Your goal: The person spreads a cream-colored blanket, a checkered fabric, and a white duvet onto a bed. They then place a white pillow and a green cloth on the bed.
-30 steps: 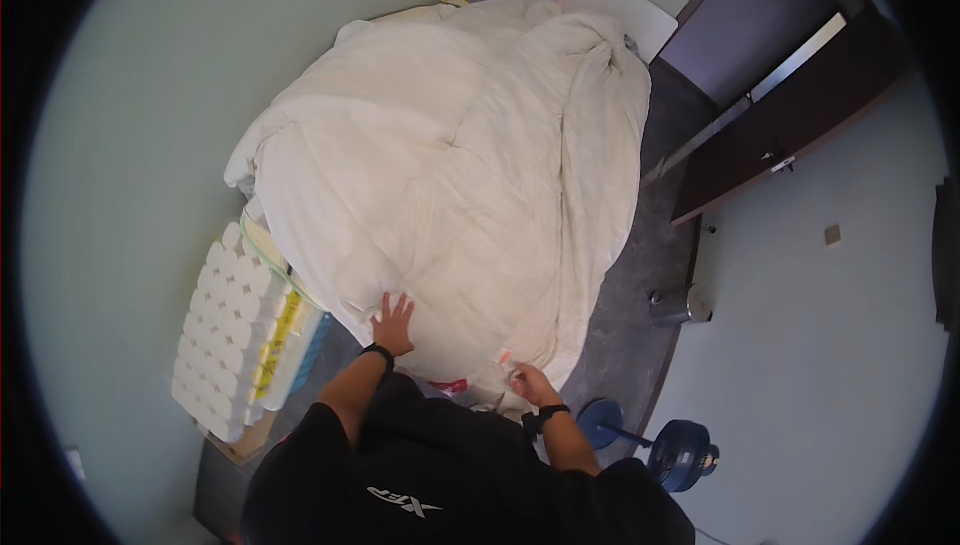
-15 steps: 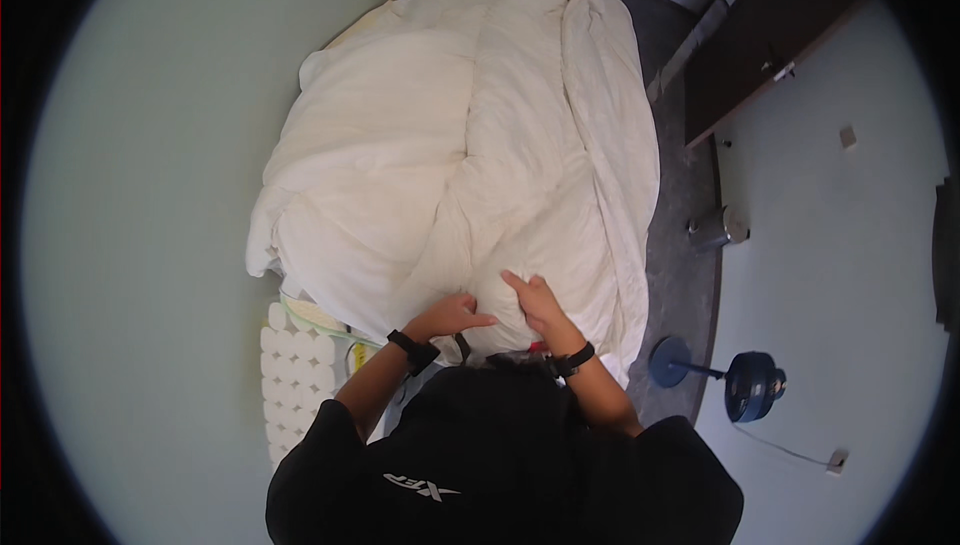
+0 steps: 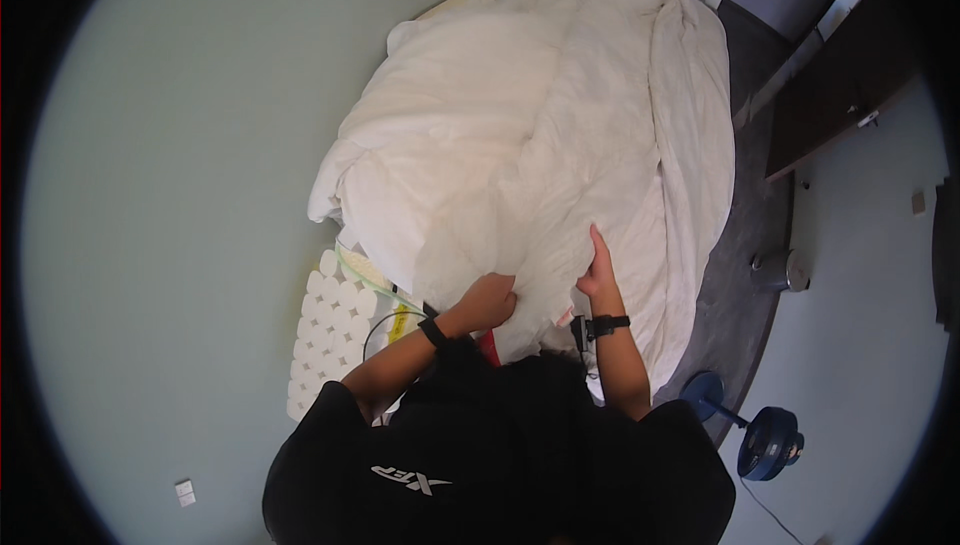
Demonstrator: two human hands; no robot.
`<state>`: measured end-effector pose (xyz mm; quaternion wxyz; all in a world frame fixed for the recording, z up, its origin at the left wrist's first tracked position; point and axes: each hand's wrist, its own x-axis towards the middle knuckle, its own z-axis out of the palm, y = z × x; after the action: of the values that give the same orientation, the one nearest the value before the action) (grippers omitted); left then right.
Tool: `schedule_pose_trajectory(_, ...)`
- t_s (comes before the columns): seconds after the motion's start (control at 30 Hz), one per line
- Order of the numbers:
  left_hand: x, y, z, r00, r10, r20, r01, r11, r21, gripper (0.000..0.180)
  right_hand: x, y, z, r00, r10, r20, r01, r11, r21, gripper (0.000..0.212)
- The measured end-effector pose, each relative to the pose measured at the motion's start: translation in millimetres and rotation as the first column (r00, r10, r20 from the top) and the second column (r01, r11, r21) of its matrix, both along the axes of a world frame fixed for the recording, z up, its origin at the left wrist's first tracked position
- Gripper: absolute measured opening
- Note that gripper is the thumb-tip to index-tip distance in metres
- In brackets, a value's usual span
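Note:
A large white duvet (image 3: pixel 600 135) lies bunched in thick folds over the bed. At its near edge my left hand (image 3: pixel 488 301) is closed in a fist, gripping the duvet. The fabric beside that fist looks slightly blurred. To its right, my right hand (image 3: pixel 600 267) is against the duvet, seen edge-on. One finger points away from me and the thumb sits apart; the other fingers are mostly hidden. Each wrist carries a black strap (image 3: pixel 608 325). Between my forearms and close to my body, a small red patch (image 3: pixel 488 347) shows.
Left of the bed's near end stands a block of white rolls (image 3: pixel 335 330), with a dark cable (image 3: pixel 372 330) beside it. On the right are a blue fan (image 3: pixel 770 443), a metal bin (image 3: pixel 782 271) and a dark door (image 3: pixel 840 95). A pale wall (image 3: pixel 200 195) runs along the left.
The view has turned, so the bed sits further right. My left hand has closed on the duvet. My hands have moved further apart, and the right now points away from me.

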<state>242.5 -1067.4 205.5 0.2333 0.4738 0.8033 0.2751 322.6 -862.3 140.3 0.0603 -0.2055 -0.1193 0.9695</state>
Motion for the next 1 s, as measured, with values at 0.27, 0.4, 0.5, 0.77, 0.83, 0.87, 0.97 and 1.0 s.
schedule_pose_trajectory(0.27,-81.8,-14.2,-39.7,0.957,-0.156,0.245,0.127,0.983,0.131,0.019,-74.1,38.6,-35.2,0.885,-0.447,0.128,0.329,0.796,0.507,0.040)
schedule_pose_trajectory(0.4,-151.2,-41.9,-41.3,0.781,0.035,0.623,-0.317,0.882,0.349,0.021,-174.6,30.3,72.6,0.881,-0.465,-0.084,0.380,0.591,0.712,0.039)
schedule_pose_trajectory(0.5,-204.6,-91.6,60.5,0.234,-0.336,0.912,-0.518,0.751,0.410,0.031,-299.4,-5.0,143.7,0.975,-0.200,-0.097,0.213,0.716,0.665,0.044)
schedule_pose_trajectory(0.77,-287.7,-223.8,91.2,0.292,0.385,0.875,-0.907,-0.179,0.381,0.047,-491.9,-207.1,102.7,0.765,0.635,0.112,-0.303,0.201,0.931,0.023)
schedule_pose_trajectory(0.83,-269.8,-262.7,71.2,0.250,0.449,0.858,-0.917,-0.175,0.359,0.044,-460.3,-254.3,69.0,0.724,0.690,-0.001,-0.527,0.554,0.644,0.022)
schedule_pose_trajectory(0.87,-262.3,-273.9,59.5,0.246,0.453,0.857,-0.922,-0.165,0.351,0.044,-441.4,-261.5,55.5,0.638,0.770,0.023,-0.605,0.482,0.634,0.023)
schedule_pose_trajectory(0.97,-252.0,-266.0,31.6,0.154,0.501,0.851,-0.963,-0.118,0.244,0.031,-393.9,-251.9,0.0,0.385,0.919,0.081,-0.803,0.291,0.520,0.025)
schedule_pose_trajectory(1.0,-250.0,-254.1,22.0,0.208,0.522,0.827,-0.970,0.001,0.244,0.026,-372.9,-242.7,-16.8,0.321,0.946,0.042,-0.869,0.277,0.411,0.025)
